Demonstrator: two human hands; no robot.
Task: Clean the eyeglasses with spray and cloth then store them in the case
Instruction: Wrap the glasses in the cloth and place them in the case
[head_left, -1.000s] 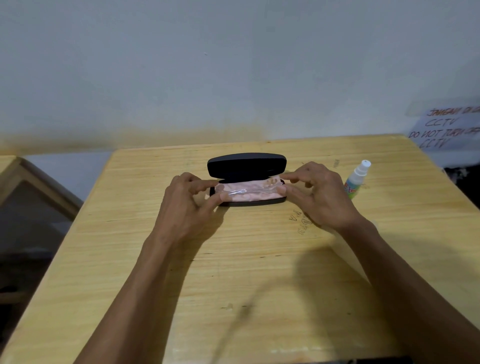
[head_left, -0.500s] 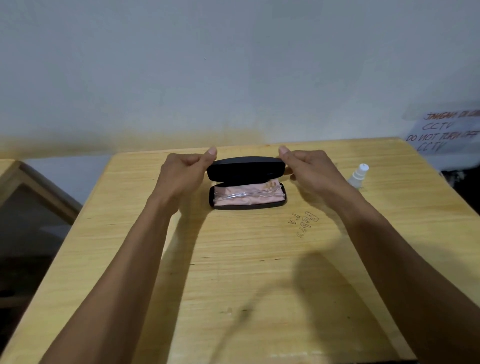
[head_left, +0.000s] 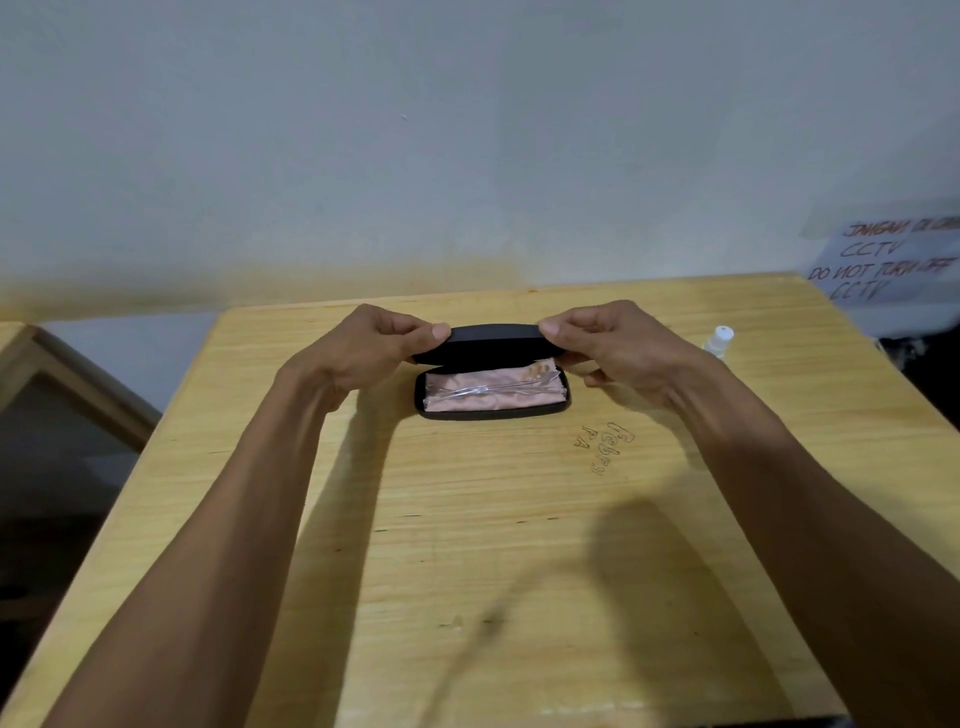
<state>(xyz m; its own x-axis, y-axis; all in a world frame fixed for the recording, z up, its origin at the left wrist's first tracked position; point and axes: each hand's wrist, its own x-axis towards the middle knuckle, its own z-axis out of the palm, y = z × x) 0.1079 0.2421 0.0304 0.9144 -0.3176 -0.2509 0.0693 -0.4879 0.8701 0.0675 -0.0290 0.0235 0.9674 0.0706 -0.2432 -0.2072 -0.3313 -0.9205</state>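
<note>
A black eyeglasses case (head_left: 493, 344) lies at the far middle of the wooden table (head_left: 519, 545), its lid partly lowered over the tray. Inside the tray lies a pink cloth (head_left: 493, 397) with clear-framed eyeglasses (head_left: 483, 391) resting on it. My left hand (head_left: 371, 349) pinches the lid's left end between thumb and fingers. My right hand (head_left: 615, 345) pinches the lid's right end the same way. A small spray bottle (head_left: 718, 341) with a white cap stands to the right of my right hand, partly hidden by it.
A pale wall rises right behind the table. A paper notice (head_left: 888, 260) with handwriting hangs at the far right. To the left, beyond the table edge, stands a lower wooden frame (head_left: 67, 379). Scratched lettering (head_left: 605, 447) marks the tabletop near the case.
My hands left the cloth and glasses in the tray and moved up to the lid's two ends. The lid has since tipped forward and down over the tray.
</note>
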